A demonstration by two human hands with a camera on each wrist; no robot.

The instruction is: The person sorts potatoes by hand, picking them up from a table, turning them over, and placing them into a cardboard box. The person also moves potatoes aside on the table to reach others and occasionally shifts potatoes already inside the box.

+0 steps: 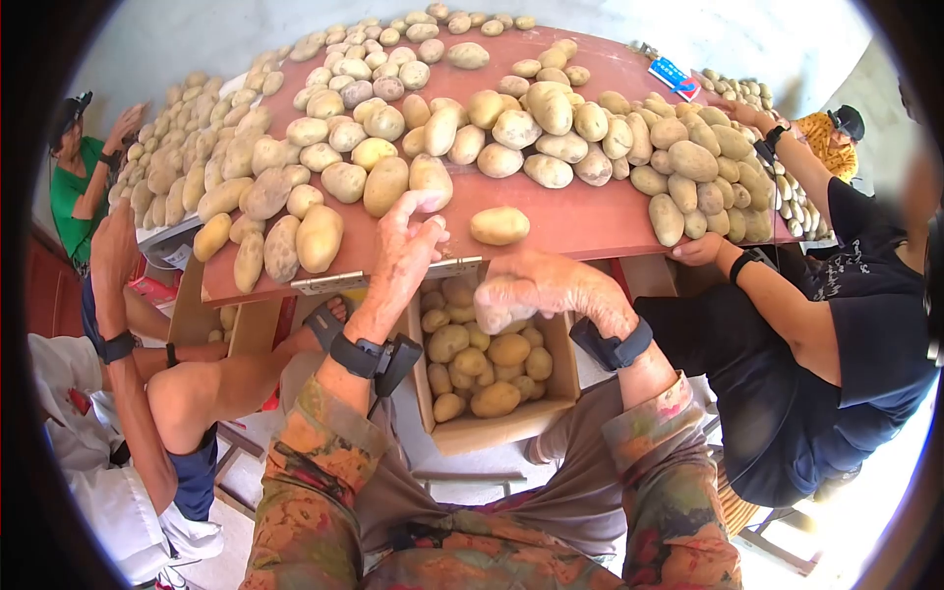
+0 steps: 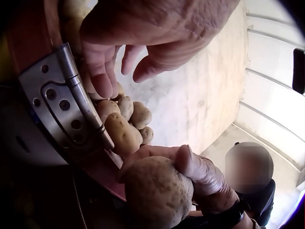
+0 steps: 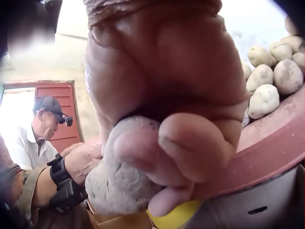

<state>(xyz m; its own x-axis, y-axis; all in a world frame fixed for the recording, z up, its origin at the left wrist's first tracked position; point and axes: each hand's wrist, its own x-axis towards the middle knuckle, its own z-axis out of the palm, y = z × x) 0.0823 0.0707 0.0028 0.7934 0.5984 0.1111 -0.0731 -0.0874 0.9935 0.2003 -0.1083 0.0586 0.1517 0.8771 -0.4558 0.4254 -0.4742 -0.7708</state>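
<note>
My right hand [image 1: 560,290] is over the cardboard box [image 1: 565,369], its fingers curled round a potato [image 3: 116,179] in the right wrist view. That same potato [image 2: 159,193] shows below in the left wrist view. Bent but apart, the fingers of my left hand [image 1: 403,251] hold nothing, near the table's front edge by potatoes [image 1: 430,179]. A single potato [image 1: 500,226] lies on the red table [image 1: 580,211] between and beyond my hands. Inside the box are several more potatoes [image 1: 495,398].
Potatoes [image 1: 565,113] are heaped across the back and both sides of the table. A metal hinge [image 2: 64,102] lines its front edge. A person in black [image 1: 836,324] sits at the right, one in white [image 1: 88,423] at the left. A blue-and-red packet [image 1: 675,77] lies at the back.
</note>
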